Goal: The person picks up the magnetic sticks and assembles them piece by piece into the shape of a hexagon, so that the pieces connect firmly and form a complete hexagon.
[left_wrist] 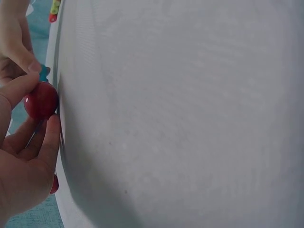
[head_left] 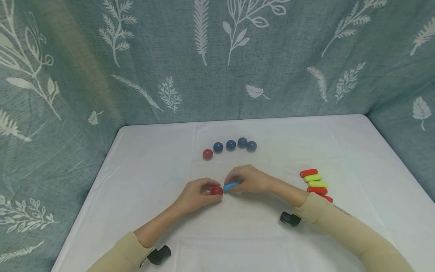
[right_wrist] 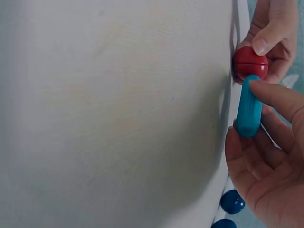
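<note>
1. Grips a red ball [head_left: 216, 190] in the left hand [head_left: 196, 194], with fingers and thumb curled round its sides
2. Pinches a light blue cylinder [head_left: 230, 186], rounded at the ends, in the right hand [head_left: 249, 179], with the thumb near the end by the ball and the fingers curled toward the other end
3. Holds ball and cylinder close together near the middle of the white-covered surface [head_left: 170, 151], end of the cylinder toward the ball; cannot tell contact from a very narrow gap
4. Shows a thin dark seam across the held ball in the right wrist view
5. Has a loose, slightly curved row of balls farther back on the surface: a second red ball [head_left: 207, 154] at the left end, then four dark blue balls [head_left: 231, 145], the last two touching or nearly so
6. Has a slanting column of cylinders on the surface, well to the right of both hands: from far to near, one red cylinder [head_left: 308, 173], two yellow-green cylinders [head_left: 317, 184], then two more red cylinders [head_left: 317, 190], the nearest partly hidden by the right sleeve [head_left: 343, 223]
7. Wears beige on both arms, with a black camera [head_left: 160, 255] below the left wrist and a matching one below the right
8. Borders the surface at the back and sides with blue-grey cloth [head_left: 217, 87], printed with white leaves and sprigs
</note>
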### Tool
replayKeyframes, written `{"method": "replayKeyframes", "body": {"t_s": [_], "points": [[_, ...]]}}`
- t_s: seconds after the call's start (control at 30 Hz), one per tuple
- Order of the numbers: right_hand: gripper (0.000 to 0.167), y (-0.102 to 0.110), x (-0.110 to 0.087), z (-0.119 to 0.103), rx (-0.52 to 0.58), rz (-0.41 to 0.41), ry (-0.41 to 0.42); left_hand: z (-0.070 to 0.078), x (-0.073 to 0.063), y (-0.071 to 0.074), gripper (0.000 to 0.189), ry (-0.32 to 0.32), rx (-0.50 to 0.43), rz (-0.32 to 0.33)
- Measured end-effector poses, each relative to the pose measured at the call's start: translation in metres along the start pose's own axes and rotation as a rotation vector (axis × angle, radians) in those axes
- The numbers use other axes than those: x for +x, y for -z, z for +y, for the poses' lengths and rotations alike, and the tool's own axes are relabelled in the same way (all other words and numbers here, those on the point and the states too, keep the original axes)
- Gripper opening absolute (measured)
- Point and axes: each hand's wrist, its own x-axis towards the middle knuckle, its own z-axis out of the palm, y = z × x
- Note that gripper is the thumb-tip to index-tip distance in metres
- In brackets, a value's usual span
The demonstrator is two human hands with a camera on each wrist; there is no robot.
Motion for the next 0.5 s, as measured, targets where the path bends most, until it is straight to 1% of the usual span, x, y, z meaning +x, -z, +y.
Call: {"method": "replayKeyframes", "body": {"t_s": [0.2, 0.27, 0.33, 0.4, 0.5], "points": [[0.018, 0.0, 0.002, -0.003, -0.001, -0.009, 0.03, -0.001, -0.001, 0.0, 0.035, -0.006, 0.001, 0.004], [0.018, 0.001, 0.002, -0.002, 0.001, -0.002, 0.022, 0.0, -0.001, 0.0, 0.035, 0.004, 0.011, 0.009], [0.017, 0.004, 0.0, 0.001, 0.013, 0.017, -0.009, 0.0, -0.002, 0.0, 0.034, 0.016, 0.024, 0.014], [0.017, 0.01, -0.001, 0.006, 0.017, 0.075, -0.037, 0.0, -0.002, 0.0, 0.034, 0.022, 0.028, 0.015], [0.017, 0.024, -0.002, 0.017, 0.005, 0.242, -0.053, 0.001, -0.003, 0.0, 0.035, 0.028, 0.034, 0.016]]}}
